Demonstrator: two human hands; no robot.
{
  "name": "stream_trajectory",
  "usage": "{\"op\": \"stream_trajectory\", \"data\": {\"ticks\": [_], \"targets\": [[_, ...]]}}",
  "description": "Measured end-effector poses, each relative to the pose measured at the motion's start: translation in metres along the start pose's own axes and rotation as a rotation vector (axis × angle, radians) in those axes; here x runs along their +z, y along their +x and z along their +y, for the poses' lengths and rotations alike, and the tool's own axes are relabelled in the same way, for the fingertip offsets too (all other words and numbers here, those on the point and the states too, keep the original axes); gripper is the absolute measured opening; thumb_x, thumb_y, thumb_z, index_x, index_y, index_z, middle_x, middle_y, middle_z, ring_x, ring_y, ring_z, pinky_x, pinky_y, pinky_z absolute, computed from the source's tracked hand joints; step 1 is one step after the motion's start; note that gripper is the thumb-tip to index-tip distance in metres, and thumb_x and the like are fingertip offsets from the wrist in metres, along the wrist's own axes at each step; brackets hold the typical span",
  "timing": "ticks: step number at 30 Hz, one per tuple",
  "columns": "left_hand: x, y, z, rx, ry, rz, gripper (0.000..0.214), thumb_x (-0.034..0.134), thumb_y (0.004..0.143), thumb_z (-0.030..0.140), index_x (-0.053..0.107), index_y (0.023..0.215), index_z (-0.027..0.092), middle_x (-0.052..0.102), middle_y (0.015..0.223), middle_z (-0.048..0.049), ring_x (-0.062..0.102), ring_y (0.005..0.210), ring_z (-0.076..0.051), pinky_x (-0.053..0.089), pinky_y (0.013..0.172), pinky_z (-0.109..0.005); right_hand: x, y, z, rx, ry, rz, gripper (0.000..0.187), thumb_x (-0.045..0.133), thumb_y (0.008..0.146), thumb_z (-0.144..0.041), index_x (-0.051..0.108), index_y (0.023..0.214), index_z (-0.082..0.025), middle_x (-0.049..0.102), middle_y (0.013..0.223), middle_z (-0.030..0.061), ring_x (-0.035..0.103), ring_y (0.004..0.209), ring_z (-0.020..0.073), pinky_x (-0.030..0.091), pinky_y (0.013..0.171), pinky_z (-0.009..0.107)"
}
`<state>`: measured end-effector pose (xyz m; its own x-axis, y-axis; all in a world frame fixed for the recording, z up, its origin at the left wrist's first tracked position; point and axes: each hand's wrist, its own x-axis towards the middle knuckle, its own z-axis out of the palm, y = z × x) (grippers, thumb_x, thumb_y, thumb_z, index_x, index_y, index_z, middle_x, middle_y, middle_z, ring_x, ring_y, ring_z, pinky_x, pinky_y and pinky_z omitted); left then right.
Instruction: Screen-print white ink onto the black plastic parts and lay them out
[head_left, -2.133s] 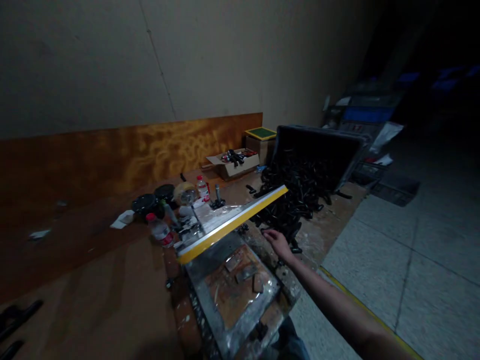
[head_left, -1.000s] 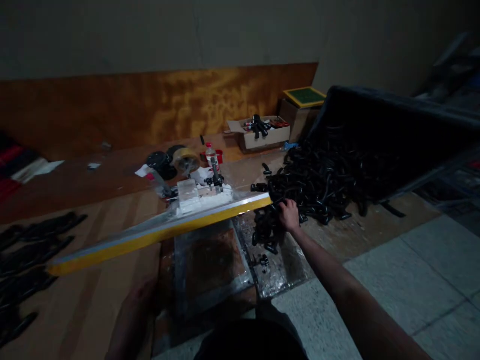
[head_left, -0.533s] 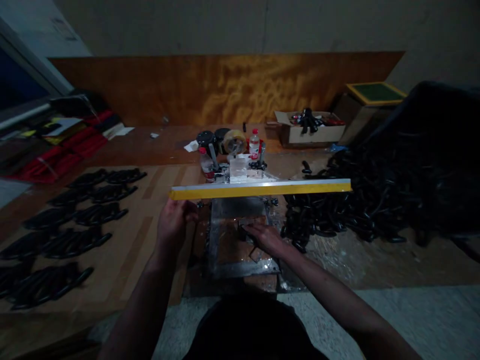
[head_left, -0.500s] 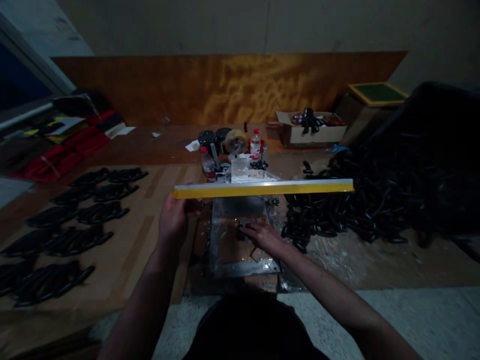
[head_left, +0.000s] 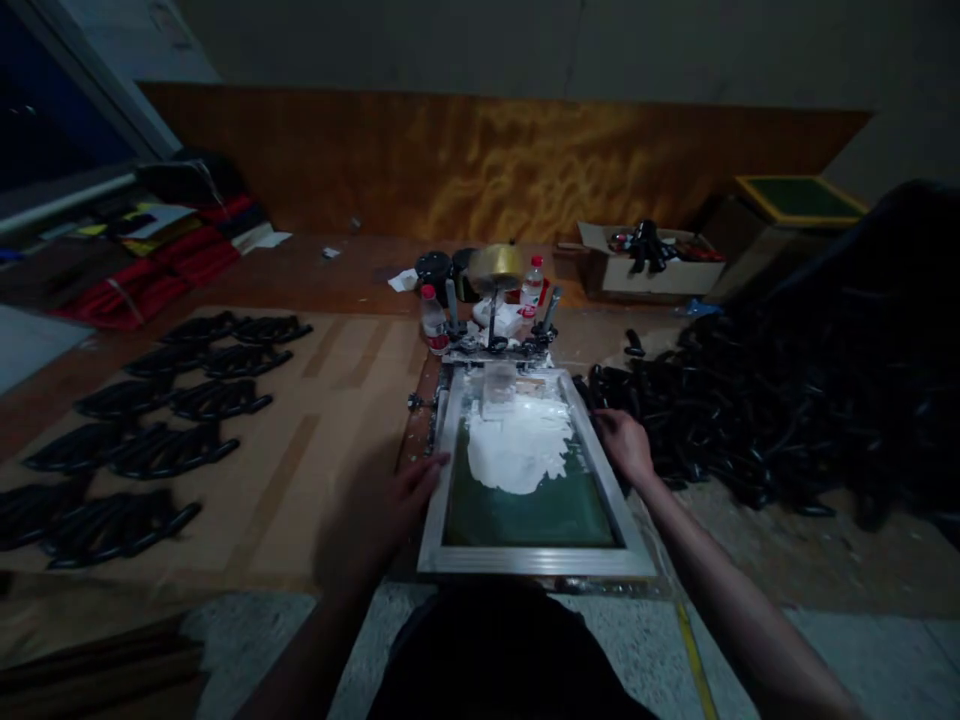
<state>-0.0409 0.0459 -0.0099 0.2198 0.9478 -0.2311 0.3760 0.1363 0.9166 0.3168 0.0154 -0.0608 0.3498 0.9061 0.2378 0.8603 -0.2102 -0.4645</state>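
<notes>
A metal-rimmed printing screen (head_left: 536, 562) lies flat in front of me, its green mesh (head_left: 525, 525) partly covered by a spread of white ink (head_left: 514, 445). A pale squeegee-like block (head_left: 499, 388) rests at the screen's far end, under the hinge clamps (head_left: 495, 350). At the screen's left rail is my left hand (head_left: 412, 492), dim, with fingers stretched toward the rail; whether they touch it is unclear. My right hand (head_left: 628, 445) is beside the right rail, fingers bent together by the pile of curved black pieces (head_left: 705, 410). What they hold, if anything, is hidden.
Rows of black pieces (head_left: 165, 450) lie on cardboard (head_left: 330, 400) at left. Two bottles (head_left: 433, 320) and a tape roll (head_left: 496, 265) stand behind the clamps. Further back are an open carton (head_left: 652, 275), red bundles (head_left: 150, 285) and another green screen (head_left: 806, 198).
The screen has swung down from nearly edge-on to flat, showing its inked mesh. My left hand has come down with it. My right hand has moved from the base out to the right.
</notes>
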Motion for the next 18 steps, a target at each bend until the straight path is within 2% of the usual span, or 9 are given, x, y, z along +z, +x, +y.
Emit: {"op": "stream_trajectory", "data": {"ticks": [2,4,5,6,9,12,15,17,18], "targets": [[0.011,-0.002,-0.024,-0.025,-0.003,-0.021,0.057,0.065,0.078,0.048,0.066,0.125,0.016,0.074,0.107,-0.0121,0.067,0.096,-0.027,0.054,0.081,-0.037,-0.006,0.022,-0.013,-0.094,0.008,0.062,0.038,0.052,0.091,-0.033,0.065,0.122,-0.014,0.063,0.120,0.0151,0.058,0.109,0.0280,0.047,0.092,0.040],[0.022,0.003,-0.044,-0.054,-0.002,-0.044,0.067,0.064,0.079,0.045,0.056,0.137,0.012,0.074,0.099,-0.0126,0.068,0.087,-0.026,0.054,0.076,-0.037,-0.002,0.040,-0.047,-0.281,-0.027,0.049,0.056,0.061,0.085,-0.033,0.053,0.137,-0.012,0.051,0.138,0.0174,0.049,0.123,0.0308,0.043,0.100,0.043],[0.026,0.006,-0.052,-0.066,-0.001,-0.059,0.070,0.063,0.080,0.044,0.051,0.140,0.011,0.074,0.096,-0.0121,0.068,0.085,-0.025,0.054,0.074,-0.036,0.003,0.047,-0.067,-0.372,-0.067,-0.005,0.064,0.065,0.083,-0.032,0.048,0.141,-0.012,0.046,0.144,0.0177,0.045,0.128,0.0318,0.041,0.102,0.043],[0.030,0.010,-0.060,-0.071,-0.001,-0.070,0.072,0.061,0.081,0.044,0.048,0.143,0.010,0.073,0.095,-0.0119,0.068,0.085,-0.025,0.054,0.075,-0.036,0.008,0.052,-0.088,-0.422,-0.119,-0.084,0.063,0.067,0.082,-0.030,0.049,0.140,-0.013,0.048,0.143,0.0172,0.045,0.127,0.0313,0.041,0.102,0.042],[0.035,0.018,-0.076,-0.058,-0.007,-0.087,0.074,0.058,0.081,0.045,0.044,0.144,0.008,0.072,0.104,-0.0136,0.067,0.092,-0.025,0.054,0.081,-0.037,0.021,0.052,-0.130,-0.443,-0.259,-0.392,0.036,0.062,0.084,-0.022,0.062,0.120,-0.017,0.065,0.119,0.0123,0.058,0.109,0.0262,0.046,0.090,0.033],[0.037,0.020,-0.087,-0.066,-0.032,-0.108,0.073,0.056,0.083,0.048,0.044,0.144,0.009,0.071,0.108,-0.0139,0.067,0.095,-0.026,0.054,0.084,-0.038,0.024,0.028,-0.131,-0.458,-0.325,-0.576,0.019,0.054,0.087,-0.015,0.067,0.102,-0.017,0.070,0.102,0.0110,0.063,0.096,0.0232,0.046,0.079,0.028],[0.038,0.019,-0.093,-0.081,-0.070,-0.117,0.074,0.056,0.083,0.050,0.043,0.144,0.009,0.072,0.106,-0.0133,0.068,0.093,-0.026,0.055,0.082,-0.039,0.016,-0.002,-0.111,-0.677,-0.285,-0.644,0.020,0.050,0.090,-0.012,0.066,0.100,-0.016,0.069,0.102,0.0114,0.061,0.098,0.0223,0.046,0.080,0.029],[0.039,0.019,-0.095,-0.090,-0.081,-0.097,0.075,0.058,0.083,0.049,0.043,0.144,0.009,0.072,0.102,-0.0126,0.068,0.091,-0.025,0.055,0.081,-0.038,0.009,-0.013,-0.101,-0.840,-0.214,-0.696,0.017,0.052,0.088,-0.012,0.066,0.098,-0.017,0.069,0.101,0.0096,0.060,0.098,0.0212,0.045,0.083,0.030],[0.039,0.019,-0.094,-0.096,-0.082,-0.086,0.074,0.059,0.083,0.048,0.044,0.144,0.009,0.072,0.099,-0.0121,0.068,0.089,-0.025,0.055,0.080,-0.038,0.006,-0.014,-0.099,-0.877,-0.180,-0.712,0.016,0.054,0.086,-0.012,0.066,0.096,-0.017,0.069,0.100,0.0081,0.060,0.096,0.0204,0.045,0.082,0.029]]}}
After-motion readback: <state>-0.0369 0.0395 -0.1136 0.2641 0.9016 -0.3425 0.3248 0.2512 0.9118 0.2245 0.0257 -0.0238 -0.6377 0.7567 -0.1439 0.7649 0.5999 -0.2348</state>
